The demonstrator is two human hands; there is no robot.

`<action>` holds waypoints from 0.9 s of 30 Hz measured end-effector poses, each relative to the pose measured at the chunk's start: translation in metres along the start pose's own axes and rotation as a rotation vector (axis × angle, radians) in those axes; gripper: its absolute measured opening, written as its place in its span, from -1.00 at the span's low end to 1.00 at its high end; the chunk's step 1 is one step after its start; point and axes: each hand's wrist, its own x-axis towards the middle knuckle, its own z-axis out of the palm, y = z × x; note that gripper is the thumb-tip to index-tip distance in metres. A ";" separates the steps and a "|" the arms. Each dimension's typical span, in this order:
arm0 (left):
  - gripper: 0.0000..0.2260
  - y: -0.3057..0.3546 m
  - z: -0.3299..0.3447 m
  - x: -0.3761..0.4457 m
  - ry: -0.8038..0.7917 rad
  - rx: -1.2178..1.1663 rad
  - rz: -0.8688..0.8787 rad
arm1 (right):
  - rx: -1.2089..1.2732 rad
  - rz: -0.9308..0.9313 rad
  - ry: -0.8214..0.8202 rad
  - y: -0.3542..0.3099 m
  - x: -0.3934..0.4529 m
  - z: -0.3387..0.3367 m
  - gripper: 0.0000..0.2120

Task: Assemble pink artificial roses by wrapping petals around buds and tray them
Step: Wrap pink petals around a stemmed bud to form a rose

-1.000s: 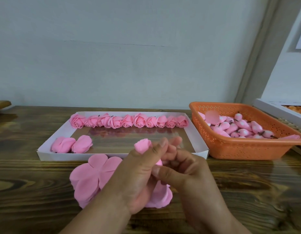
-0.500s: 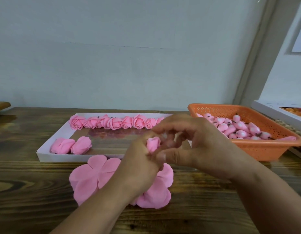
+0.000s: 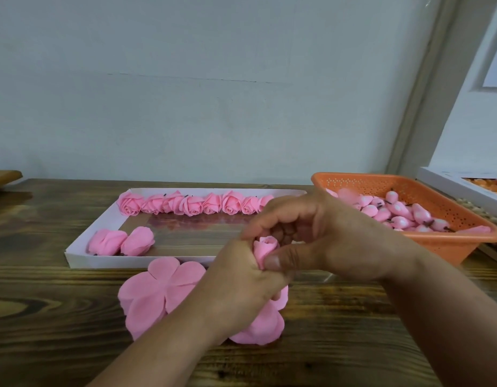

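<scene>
A half-wrapped pink rose (image 3: pixel 265 247) stands upright between both hands above the table's front. My left hand (image 3: pixel 241 286) grips its base from below. My right hand (image 3: pixel 319 241) curls over it, thumb and fingers pinching the petal around the bud. Flat pink petal sheets (image 3: pixel 160 291) lie on the wood under my left wrist. Behind them sits a white tray (image 3: pixel 107 210) with a row of finished roses (image 3: pixel 186 203) along its far side and two more (image 3: pixel 121 241) at its near left.
An orange basket (image 3: pixel 448 244) of pink buds (image 3: pixel 403 213) stands at the right on the dark wooden table (image 3: pixel 46 317). A white box (image 3: pixel 448 182) lies further right. A wall runs close behind the tray.
My right hand has come up from under the rose and over its top, now covering the tray's right end. The rose sits lower and more closed between the fingers.
</scene>
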 end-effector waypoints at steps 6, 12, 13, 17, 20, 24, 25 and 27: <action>-0.85 0.001 -0.004 0.000 -0.036 -0.107 -0.060 | 0.004 -0.051 0.009 -0.005 0.000 -0.002 -0.84; -0.87 0.005 -0.012 0.002 -0.212 -0.218 -0.199 | 0.040 0.054 0.011 -0.002 0.003 -0.002 -0.91; -0.85 0.005 -0.014 0.003 -0.234 -0.225 -0.216 | 0.037 0.064 0.014 -0.001 0.004 -0.002 -0.92; -0.78 0.013 -0.023 0.010 -0.294 -0.275 -0.282 | 0.066 0.030 0.098 0.001 0.008 0.003 -0.84; -0.75 0.017 -0.028 0.016 -0.337 -0.256 -0.290 | 0.060 0.017 0.124 -0.001 0.011 0.003 -0.77; -0.75 0.012 -0.028 0.024 -0.310 -0.202 -0.333 | -0.055 0.050 0.202 0.000 0.015 0.003 -0.95; -0.79 0.013 -0.028 0.025 -0.322 -0.199 -0.324 | -0.072 0.053 0.224 0.000 0.015 0.004 -0.95; -0.93 0.015 -0.033 0.027 -0.363 -0.170 -0.278 | -0.078 0.055 0.258 -0.001 0.014 0.001 -0.94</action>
